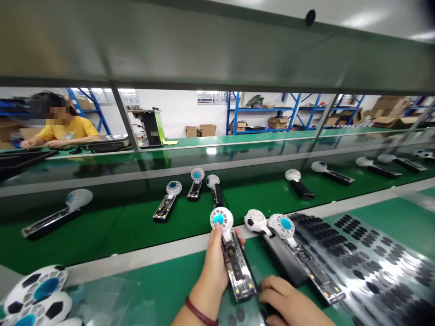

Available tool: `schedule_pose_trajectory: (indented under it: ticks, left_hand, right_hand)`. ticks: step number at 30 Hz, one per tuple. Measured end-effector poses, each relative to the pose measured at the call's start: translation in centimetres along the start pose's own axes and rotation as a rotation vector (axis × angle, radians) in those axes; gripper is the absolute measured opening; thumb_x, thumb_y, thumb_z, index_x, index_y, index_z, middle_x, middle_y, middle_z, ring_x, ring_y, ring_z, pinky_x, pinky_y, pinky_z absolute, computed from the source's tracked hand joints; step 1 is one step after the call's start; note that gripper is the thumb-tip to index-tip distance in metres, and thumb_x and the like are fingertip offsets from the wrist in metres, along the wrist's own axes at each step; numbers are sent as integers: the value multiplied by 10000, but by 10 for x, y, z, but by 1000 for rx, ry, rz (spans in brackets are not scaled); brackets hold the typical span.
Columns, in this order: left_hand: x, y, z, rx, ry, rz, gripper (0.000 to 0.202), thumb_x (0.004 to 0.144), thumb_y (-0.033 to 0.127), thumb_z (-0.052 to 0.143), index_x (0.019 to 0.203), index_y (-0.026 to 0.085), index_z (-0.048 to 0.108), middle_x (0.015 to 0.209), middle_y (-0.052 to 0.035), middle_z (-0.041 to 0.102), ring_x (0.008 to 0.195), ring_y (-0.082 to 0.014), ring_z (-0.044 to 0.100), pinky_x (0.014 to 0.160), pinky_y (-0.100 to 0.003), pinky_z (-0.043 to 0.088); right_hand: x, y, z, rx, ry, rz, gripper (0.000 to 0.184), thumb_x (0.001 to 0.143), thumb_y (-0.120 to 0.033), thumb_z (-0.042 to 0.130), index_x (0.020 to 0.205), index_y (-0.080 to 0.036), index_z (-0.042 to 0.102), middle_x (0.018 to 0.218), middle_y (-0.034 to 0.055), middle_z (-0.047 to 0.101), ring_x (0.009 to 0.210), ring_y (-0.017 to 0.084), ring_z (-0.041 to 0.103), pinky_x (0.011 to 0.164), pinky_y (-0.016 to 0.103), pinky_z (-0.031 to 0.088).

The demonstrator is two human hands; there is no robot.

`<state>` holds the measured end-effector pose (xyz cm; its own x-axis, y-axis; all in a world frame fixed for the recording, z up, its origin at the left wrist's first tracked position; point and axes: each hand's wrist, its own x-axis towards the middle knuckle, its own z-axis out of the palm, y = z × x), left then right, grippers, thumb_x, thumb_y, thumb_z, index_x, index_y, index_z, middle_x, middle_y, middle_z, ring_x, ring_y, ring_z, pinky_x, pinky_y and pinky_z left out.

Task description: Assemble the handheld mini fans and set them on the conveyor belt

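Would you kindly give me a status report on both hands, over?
Left hand: grip on white-headed handheld device. Right hand: beside its lower end, any hold unclear. Possible clutter: two similar devices lying close on the right.

The white-headed, clear-fronted device (235, 259) slants in the left fingers (215, 240).

We hold a turquoise-centred white fan head (224, 216); on our green bench (170, 269), black pentagons mark white heads (30, 290) toward its left edge, black ovals the sheets (369, 253) toward its right.
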<state>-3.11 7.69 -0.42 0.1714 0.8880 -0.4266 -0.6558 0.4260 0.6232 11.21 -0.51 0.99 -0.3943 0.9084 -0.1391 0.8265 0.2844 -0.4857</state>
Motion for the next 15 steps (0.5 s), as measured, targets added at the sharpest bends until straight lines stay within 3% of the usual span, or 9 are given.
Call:
schedule_pose_trajectory:
  ticks: [4, 9, 15]
  left_hand:
    - [3, -5, 1, -6, -16, 104, 422, 699, 477, 583, 987, 187, 479, 684, -27, 647, 562, -158, 615, 525, -256, 456]
    - [5, -7, 2, 0, -37, 163, 345, 738, 469, 541, 943, 203, 461, 646, -7, 629, 600, -172, 619, 620, -355, 504]
    - [3, -7, 3, 15, -35, 191, 394, 740, 445, 552, 1058, 244, 433, 630, 4, 627, 596, -165, 612, 573, -331, 507]
  right_hand:
    - [4, 1, -4, -13, -42, -9, 312, 654, 3, 502, 825, -213, 647, 976, 30, 594, 912, 156, 552, 815, 204, 418]
    - [10, -2, 1, -58, -78, -7, 302, 605, 11, 544, 772, -215, 654, 904, 20, 610, 872, 175, 539, 752, 227, 417]
    - [11, -8, -8, 123, -63, 75, 254, 566, 35, 514, 648, -191, 595, 799, -5, 607, 828, 141, 534, 716, 187, 401]
